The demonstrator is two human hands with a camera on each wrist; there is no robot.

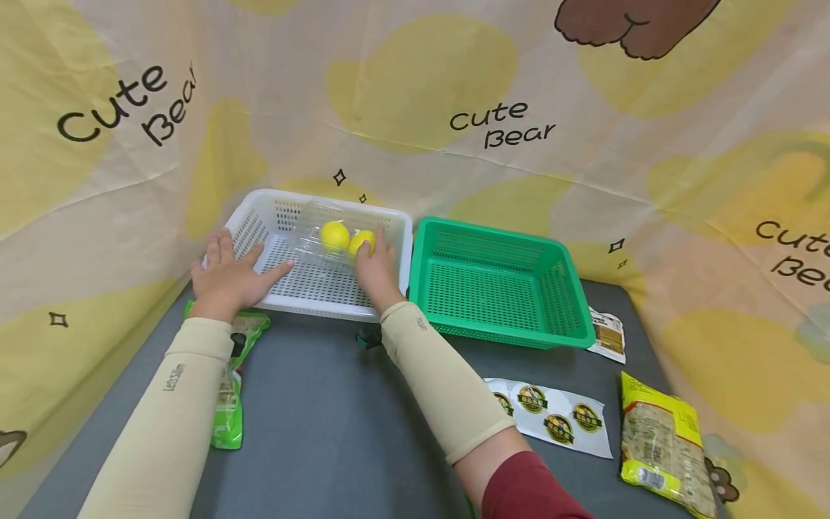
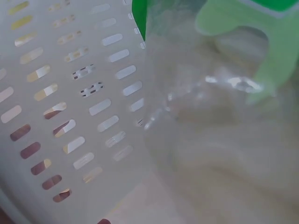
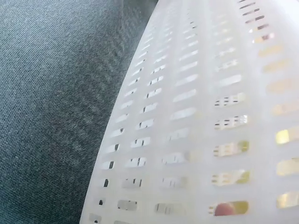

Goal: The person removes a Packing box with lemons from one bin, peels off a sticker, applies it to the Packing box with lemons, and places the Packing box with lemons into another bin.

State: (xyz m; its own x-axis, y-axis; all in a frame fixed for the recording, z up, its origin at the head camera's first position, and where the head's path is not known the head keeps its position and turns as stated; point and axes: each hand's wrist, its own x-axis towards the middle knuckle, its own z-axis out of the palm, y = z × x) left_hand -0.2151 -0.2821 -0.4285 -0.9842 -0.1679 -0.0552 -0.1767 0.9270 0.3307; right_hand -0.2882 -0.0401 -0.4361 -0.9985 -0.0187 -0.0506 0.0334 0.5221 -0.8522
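A white perforated basket stands at the back left of the table. Inside it, toward the right end, lies a clear plastic pack with two yellow round pieces. My right hand reaches over the front rim and holds the pack's right end, thumb by the right yellow piece. Its other fingers are partly hidden. My left hand is spread over the basket's left end, fingers straight. Below its wrist is a green-printed bag, partly covered by my forearm. The basket wall fills much of the right wrist view.
A green basket stands directly right of the white one. Farther right are a small white packet, a sheet of round black-and-gold stickers and a yellow bag. Printed cloth hangs behind the grey table.
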